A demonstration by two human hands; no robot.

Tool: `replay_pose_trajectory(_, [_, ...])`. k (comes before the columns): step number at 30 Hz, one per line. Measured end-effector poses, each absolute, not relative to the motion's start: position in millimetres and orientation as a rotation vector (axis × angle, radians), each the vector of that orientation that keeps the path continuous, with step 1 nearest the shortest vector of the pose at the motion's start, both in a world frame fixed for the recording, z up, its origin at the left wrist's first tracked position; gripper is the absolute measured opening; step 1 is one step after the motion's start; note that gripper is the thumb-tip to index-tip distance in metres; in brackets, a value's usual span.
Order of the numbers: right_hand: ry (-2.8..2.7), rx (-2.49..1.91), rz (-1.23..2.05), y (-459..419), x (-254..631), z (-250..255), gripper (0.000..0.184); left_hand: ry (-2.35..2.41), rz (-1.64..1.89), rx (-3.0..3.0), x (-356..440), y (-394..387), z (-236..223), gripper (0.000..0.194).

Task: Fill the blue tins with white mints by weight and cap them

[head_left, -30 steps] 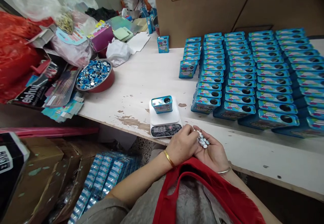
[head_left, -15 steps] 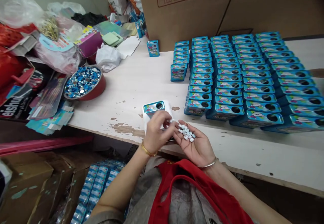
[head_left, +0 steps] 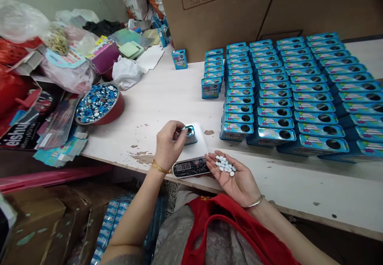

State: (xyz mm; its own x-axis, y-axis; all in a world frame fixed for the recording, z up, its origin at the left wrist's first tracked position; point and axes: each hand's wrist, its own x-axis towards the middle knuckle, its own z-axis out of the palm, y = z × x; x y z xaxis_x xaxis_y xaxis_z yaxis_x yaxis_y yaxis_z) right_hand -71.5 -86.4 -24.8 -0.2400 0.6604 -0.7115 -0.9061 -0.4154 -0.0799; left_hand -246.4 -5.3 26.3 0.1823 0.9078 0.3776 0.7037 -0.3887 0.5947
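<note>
My left hand (head_left: 168,145) reaches over a small blue tin (head_left: 189,134) that stands on a white digital scale (head_left: 193,157). Its fingertips are pinched together at the tin's round top hole; what they hold is too small to make out. My right hand (head_left: 235,175) lies palm up beside the scale at the table's front edge, cupping several small white and pale blue candies (head_left: 225,164).
Rows of several identical blue tins (head_left: 287,93) cover the right half of the white table (head_left: 161,97). A red bowl of blue caps (head_left: 98,103) sits at the left beside piled bags and packaging. Big cardboard boxes (head_left: 215,13) stand behind. More tins lie below the table (head_left: 104,233).
My left hand left the candies in my right palm and moved up-left to the top of the tin on the scale. My right palm opened flatter.
</note>
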Motion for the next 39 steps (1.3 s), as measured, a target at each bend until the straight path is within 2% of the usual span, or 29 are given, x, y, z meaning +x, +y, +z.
replay_pose_trajectory(6, [0.396, -0.84, 1.877, -89, -71, -25, 0.025, 1.465, 1.103, 2.14, -231, -37, 32, 0.003])
replay_pose_trajectory(10, [0.447, -0.895, 1.928, -99, -64, -26, 0.027, 1.035, 0.747, 2.459, -196, -84, -1, 0.008])
replay_pose_trajectory(15, [0.471, -0.933, 1.974, -114, -54, -35, 0.024, 0.982, 0.573, 2.619, -175, -116, -35, 0.019])
replay_pose_trajectory(25, [0.479, -0.993, 1.84, -122, -43, -45, 0.025, 0.865, 0.588, 2.593, -182, -127, -28, 0.016])
replay_pose_trajectory(28, [0.458, -0.971, 1.834, -124, -43, -48, 0.025, 0.89, 0.65, 2.582, -188, -118, -19, 0.01])
replay_pose_trajectory(33, [0.444, -0.98, 1.79, -124, -44, -49, 0.023, 1.291, 0.943, 2.687, -221, -62, 9, 0.027])
replay_pose_trajectory(39, [0.471, -0.947, 1.791, -120, -45, -49, 0.021, 1.408, 0.642, 2.884, -256, -17, 22, 0.029])
